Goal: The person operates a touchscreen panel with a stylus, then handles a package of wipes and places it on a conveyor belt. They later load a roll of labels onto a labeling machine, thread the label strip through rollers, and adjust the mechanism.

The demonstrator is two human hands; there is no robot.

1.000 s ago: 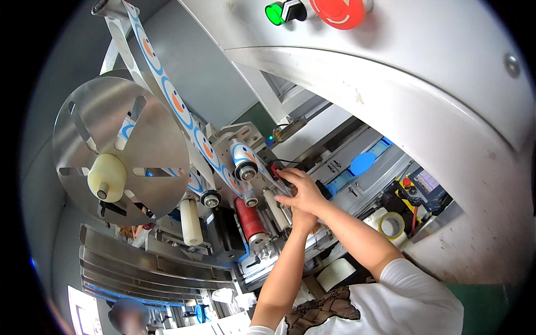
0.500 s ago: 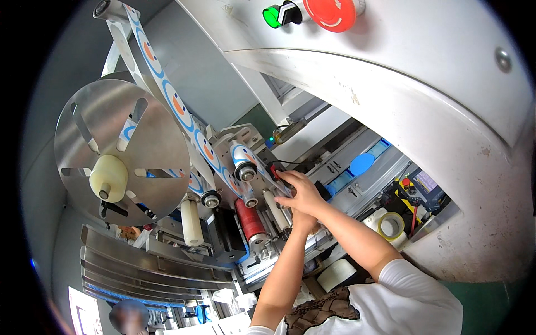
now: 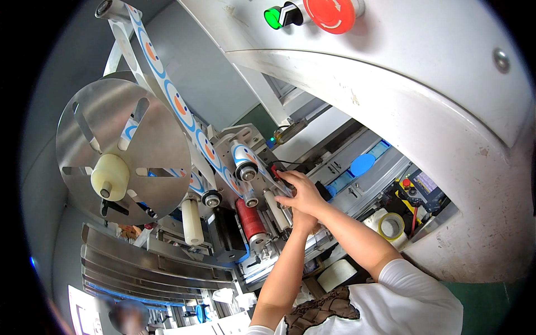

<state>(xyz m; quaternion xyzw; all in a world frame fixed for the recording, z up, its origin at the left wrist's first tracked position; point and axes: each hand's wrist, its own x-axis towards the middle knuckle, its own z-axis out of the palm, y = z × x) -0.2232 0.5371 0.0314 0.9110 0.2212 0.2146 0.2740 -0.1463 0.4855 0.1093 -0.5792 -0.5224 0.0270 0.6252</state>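
My right hand [image 3: 301, 194] reaches into the labelling machine, palm side hidden. Its thumb stands apart from its bent fingers, beside a pale roller [image 3: 276, 209] and close to a small red part [image 3: 273, 170]. I cannot tell whether the fingertips touch anything. My left hand [image 3: 305, 221] is beneath the right one, with its fingers hidden behind it. A strip of blue, white and orange labels [image 3: 177, 106] slopes down from an upper roller to the guide rollers left of my hands. A label-covered roller [image 3: 244, 159] and a red roller [image 3: 249, 219] are nearest.
A large slotted metal disc [image 3: 84, 125] with a cream hub stands at left. White machine housing [image 3: 424, 106] at right carries a red emergency button [image 3: 335, 14] and a green light [image 3: 272, 18]. A yellow-edged tape roll [image 3: 391, 225] lies near my right forearm. A person [image 3: 128, 317] is at lower left.
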